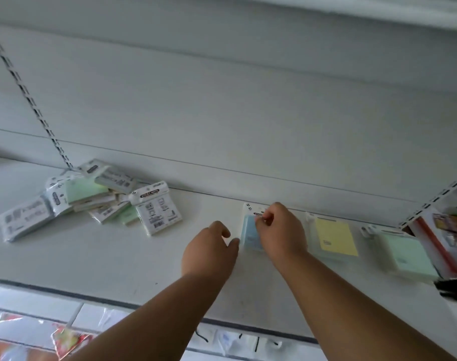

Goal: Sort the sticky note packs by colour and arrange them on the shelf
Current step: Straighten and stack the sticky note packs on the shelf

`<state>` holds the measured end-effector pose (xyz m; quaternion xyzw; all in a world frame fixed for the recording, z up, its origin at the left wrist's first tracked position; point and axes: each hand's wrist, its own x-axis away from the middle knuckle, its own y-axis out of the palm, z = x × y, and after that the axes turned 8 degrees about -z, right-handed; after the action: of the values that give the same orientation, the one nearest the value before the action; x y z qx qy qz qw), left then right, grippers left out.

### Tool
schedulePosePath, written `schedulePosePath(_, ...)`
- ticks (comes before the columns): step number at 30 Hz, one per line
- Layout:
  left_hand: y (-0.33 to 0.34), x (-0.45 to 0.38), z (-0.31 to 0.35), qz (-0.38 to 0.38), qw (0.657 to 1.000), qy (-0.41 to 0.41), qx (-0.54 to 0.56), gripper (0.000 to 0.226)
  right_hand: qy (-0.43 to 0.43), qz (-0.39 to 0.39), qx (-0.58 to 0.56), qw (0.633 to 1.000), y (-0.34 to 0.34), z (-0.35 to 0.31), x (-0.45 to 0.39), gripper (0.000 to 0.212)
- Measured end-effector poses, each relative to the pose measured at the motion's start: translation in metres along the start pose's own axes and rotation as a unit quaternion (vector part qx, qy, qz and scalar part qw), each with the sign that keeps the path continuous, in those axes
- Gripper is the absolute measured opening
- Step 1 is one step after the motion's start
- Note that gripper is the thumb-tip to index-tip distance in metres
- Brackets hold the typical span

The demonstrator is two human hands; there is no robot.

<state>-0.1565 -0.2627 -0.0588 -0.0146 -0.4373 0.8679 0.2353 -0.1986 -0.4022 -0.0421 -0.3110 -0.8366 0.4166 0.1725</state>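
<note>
Your left hand hovers loosely open while your right hand pinches the blue pack flat beside the yellow pack; next, fetch from the unsorted pile.

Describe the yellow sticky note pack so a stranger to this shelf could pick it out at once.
Start at the white shelf and look right, away from the jumbled heap of packs. Three packs lie flat in a row along the back edge. The yellow pack is the middle one, between the blue pack under the hands and the green pack.
</note>
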Motion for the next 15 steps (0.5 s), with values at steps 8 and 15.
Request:
schedulePosePath(8, -0.07, 0.006, -0.081, 0.071, 0.996, -0.044, 0.018, 0.03, -0.038, -0.181, -0.045, 0.982, 0.07, -0.096, 0.001, 0.028)
schedulePosePath(15, -0.122, -0.023, -0.131, -0.06, 0.99, -0.058, 0.117, 0.048, 0.18, -0.194, -0.267, 0.927, 0.11, -0.163, 0.007, 0.025)
